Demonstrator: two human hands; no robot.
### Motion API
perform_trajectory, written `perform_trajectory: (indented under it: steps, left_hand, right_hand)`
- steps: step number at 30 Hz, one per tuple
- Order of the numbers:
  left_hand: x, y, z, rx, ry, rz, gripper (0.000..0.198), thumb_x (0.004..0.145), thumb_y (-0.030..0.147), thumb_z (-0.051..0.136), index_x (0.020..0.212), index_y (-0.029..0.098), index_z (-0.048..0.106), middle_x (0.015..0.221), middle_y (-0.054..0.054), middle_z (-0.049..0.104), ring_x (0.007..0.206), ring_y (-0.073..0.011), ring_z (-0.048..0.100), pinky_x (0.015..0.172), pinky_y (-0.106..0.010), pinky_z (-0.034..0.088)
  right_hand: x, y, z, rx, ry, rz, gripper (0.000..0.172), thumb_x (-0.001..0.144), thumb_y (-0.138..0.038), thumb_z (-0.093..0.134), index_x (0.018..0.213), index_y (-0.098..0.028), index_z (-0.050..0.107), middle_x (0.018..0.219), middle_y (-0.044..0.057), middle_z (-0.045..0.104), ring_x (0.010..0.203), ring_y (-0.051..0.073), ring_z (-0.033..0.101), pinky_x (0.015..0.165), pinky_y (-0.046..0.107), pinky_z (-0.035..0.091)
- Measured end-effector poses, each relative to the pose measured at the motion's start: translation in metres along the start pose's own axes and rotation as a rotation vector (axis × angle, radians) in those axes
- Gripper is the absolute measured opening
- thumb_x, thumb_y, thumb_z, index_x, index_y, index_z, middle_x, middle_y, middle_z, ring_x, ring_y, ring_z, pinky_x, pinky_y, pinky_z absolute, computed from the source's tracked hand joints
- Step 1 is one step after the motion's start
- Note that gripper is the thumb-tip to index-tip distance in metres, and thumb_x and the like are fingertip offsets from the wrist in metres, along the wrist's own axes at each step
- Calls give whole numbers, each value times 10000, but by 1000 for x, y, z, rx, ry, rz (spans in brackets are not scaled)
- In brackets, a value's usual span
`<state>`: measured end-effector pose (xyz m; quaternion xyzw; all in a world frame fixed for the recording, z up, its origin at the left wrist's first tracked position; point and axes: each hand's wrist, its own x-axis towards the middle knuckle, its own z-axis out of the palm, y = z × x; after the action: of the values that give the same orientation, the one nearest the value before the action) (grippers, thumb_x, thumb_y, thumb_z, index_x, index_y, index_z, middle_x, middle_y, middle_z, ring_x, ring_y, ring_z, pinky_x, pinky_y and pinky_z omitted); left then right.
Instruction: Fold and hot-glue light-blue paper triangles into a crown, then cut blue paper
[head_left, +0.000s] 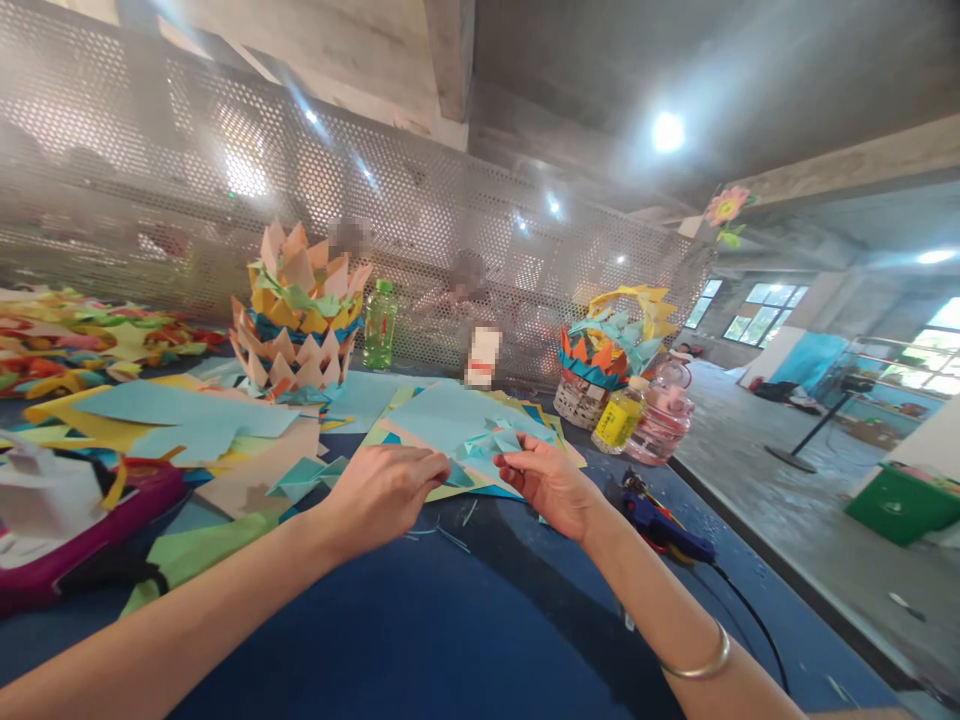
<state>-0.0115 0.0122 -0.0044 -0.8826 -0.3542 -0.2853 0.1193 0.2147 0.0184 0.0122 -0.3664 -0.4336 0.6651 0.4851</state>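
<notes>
Pinching light-blue folded paper (484,441) near the frame's centre, the right hand (553,488) faces the curled left hand (394,490), whose grip I cannot make out

From the worker's side, the blue table (450,640) has paper sheets (435,408) spread at twelve o'clock and a coloured paper heap (112,340) around ten. Over at one stand a basket (581,398), a bottle (616,422) and a jug (664,420), with a glue gun (670,532) lying at two.
</notes>
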Motion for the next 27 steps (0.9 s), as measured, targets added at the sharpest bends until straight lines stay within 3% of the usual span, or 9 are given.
perform_trajectory:
  steps: [6, 12, 19, 23, 27]
  left_hand:
    - [1, -1, 0, 6, -23, -10, 203, 858, 110, 427, 813, 220, 593, 701, 30, 648, 659, -148, 613, 567, -248, 339]
    - [1, -3, 2, 13, -18, -39, 189, 865, 127, 437, 811, 223, 590, 699, 31, 647, 663, -152, 614, 568, -248, 335]
    - [1, 0, -1, 44, -87, -51, 202, 818, 79, 429, 791, 214, 576, 682, 27, 646, 635, -159, 602, 536, -254, 298]
    - [0, 5, -2, 62, -101, -57, 188, 845, 106, 426, 813, 215, 575, 701, 20, 651, 665, -172, 613, 539, -264, 296]
    - [0, 8, -2, 50, -131, -43, 192, 829, 80, 423, 829, 215, 560, 735, 25, 652, 692, -172, 619, 553, -269, 306]
  right_hand:
    - [1, 5, -2, -123, 77, -79, 400, 622, -258, 800, 973, -203, 618, 830, -18, 613, 627, 80, 541, 706, 261, 494]
    - [-3, 5, 1, -224, 99, -202, 469, 631, -305, 795, 1067, -231, 638, 895, -3, 587, 693, 85, 532, 700, 255, 487]
    - [-10, 8, 9, -222, -74, -160, 299, 651, -327, 794, 915, -210, 717, 785, -16, 606, 583, 67, 520, 600, 230, 465]
    - [-15, 14, 15, -274, -173, -137, 348, 610, -276, 826, 929, -190, 714, 765, -9, 642, 597, 76, 547, 619, 236, 475]
    - [-13, 17, 16, -383, -166, -210, 331, 635, -298, 810, 933, -199, 704, 694, -25, 620, 588, 91, 577, 627, 247, 494]
